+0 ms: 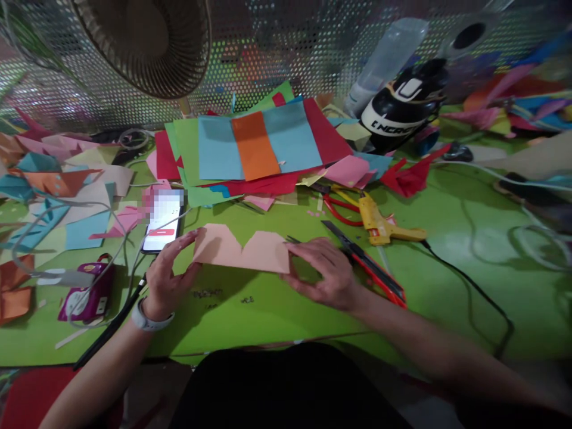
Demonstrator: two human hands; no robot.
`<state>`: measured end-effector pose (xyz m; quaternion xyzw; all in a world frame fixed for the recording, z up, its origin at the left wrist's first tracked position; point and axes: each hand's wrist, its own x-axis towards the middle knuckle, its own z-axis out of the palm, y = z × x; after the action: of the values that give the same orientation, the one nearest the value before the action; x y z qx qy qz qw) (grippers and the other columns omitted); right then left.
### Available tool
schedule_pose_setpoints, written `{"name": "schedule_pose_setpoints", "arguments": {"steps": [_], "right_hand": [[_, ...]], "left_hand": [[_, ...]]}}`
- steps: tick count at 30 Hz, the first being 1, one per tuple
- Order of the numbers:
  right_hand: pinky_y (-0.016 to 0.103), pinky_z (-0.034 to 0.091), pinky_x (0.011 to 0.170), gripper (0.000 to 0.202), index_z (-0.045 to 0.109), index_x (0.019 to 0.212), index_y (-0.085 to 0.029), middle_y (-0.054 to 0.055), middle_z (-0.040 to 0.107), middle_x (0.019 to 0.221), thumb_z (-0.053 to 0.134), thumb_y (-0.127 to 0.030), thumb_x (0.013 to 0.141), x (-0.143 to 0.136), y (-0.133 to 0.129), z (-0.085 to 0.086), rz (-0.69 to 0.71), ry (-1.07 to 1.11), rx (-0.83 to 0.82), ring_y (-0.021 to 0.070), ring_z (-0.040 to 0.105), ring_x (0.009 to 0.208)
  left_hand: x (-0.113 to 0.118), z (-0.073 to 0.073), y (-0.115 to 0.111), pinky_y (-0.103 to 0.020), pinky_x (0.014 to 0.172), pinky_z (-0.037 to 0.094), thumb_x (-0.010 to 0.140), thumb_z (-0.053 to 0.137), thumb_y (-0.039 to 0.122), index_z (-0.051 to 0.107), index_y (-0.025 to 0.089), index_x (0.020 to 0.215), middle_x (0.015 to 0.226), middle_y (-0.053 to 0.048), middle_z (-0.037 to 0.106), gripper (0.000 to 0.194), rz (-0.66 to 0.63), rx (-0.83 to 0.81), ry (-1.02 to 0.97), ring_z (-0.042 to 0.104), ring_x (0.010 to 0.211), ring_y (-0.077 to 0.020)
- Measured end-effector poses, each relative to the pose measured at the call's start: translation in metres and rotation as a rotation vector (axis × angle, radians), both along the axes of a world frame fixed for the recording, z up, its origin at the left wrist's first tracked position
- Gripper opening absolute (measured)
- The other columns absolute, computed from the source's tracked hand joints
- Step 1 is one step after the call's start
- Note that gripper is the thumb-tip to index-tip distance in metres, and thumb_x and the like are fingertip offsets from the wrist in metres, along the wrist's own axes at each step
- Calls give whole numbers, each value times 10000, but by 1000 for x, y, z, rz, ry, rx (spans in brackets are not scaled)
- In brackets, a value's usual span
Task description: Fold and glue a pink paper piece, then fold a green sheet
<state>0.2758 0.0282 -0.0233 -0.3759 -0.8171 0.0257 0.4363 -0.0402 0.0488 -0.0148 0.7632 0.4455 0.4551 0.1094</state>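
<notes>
Peach paper (241, 256), V-notched along its far edge, is held over the near part of the green worktop (277, 319): the left hand (172, 274) pinches one end, the right hand (324, 271) the other. Just right of the right hand lies a red-and-black cutter (382, 279). Beyond are a lit phone (161, 238), left, and a yellow glue gun (375, 223), right; farther back, stacked coloured sheets (218, 149), then a fan (138, 36).

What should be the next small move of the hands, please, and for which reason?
Perhaps press the notched paper flat on the table: the left hand and the right hand hold it by opposite ends, so both could probably press evenly.
</notes>
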Motion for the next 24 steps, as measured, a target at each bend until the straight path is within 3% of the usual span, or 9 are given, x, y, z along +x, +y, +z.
{"name": "schedule_pose_setpoints", "arguments": {"steps": [3, 6, 9, 13, 16, 18, 21, 24], "right_hand": [[411, 540, 711, 489, 606, 1273, -177, 115, 749, 994, 601, -466, 879, 0, -2, 8, 147, 73, -115, 244, 692, 827], [371, 535, 740, 273, 687, 1102, -191, 93, 743, 940, 564, -355, 922, -1, -1, 20, 96, 249, -342, 211, 680, 836], [312, 516, 701, 258, 715, 973, -194, 68, 721, 886, 562, -397, 932, -5, 4, 32, 43, 475, -728, 172, 651, 786], [242, 406, 557, 374, 711, 878, -174, 4, 647, 708, 703, -540, 798, -16, 13, 45, 227, 580, -1179, 110, 542, 619], [221, 277, 470, 414, 675, 729, -170, -54, 551, 544, 814, -554, 662, -27, 16, 47, 336, 630, -1391, 60, 414, 482], [220, 231, 449, 434, 633, 649, -175, -73, 515, 488, 845, -552, 610, -33, 17, 43, 310, 740, -1433, 45, 373, 438], [211, 276, 462, 444, 624, 644, -183, -66, 573, 523, 869, -545, 567, -35, 19, 33, 191, 953, -1407, 46, 435, 450], [202, 350, 509, 442, 644, 668, -182, -44, 648, 593, 892, -524, 537, -32, 20, 22, 107, 1086, -1398, 54, 525, 509]], "left_hand": [[0, 0, 4, -420, 976, 578, 847, 645, 97, 550, 269, 1356, 1233, -66, 710, 546, -20, 0, -56, 681, 1130, -231], [3, 11, 8, -447, 1046, 527, 873, 624, 95, 523, 270, 1381, 1150, -48, 747, 546, -88, -27, -50, 662, 1170, -228], [14, 33, 15, -503, 1138, 429, 900, 592, 106, 544, 262, 1361, 1218, -54, 719, 489, -310, -155, 28, 630, 1219, -233], [40, 57, 34, -521, 1191, 341, 917, 578, 103, 502, 260, 1413, 1202, -58, 726, 526, -639, -186, 122, 636, 1210, -227], [59, 60, 47, -488, 1185, 353, 923, 599, 156, 581, 261, 1347, 1172, -59, 739, 437, -752, -234, 138, 626, 1225, -223], [66, 58, 53, -466, 1165, 381, 902, 651, 215, 544, 253, 1386, 1267, -84, 693, 497, -728, -264, 96, 592, 1267, -229], [64, 58, 55, -450, 1131, 417, 869, 703, 321, 481, 237, 1437, 1431, -112, 568, 616, -525, -321, 17, 514, 1343, -253], [50, 62, 52, -443, 1112, 428, 957, 557, 425, 607, 207, 1317, 1368, -102, 621, 424, -336, -471, -40, 559, 1285, -254]]}}
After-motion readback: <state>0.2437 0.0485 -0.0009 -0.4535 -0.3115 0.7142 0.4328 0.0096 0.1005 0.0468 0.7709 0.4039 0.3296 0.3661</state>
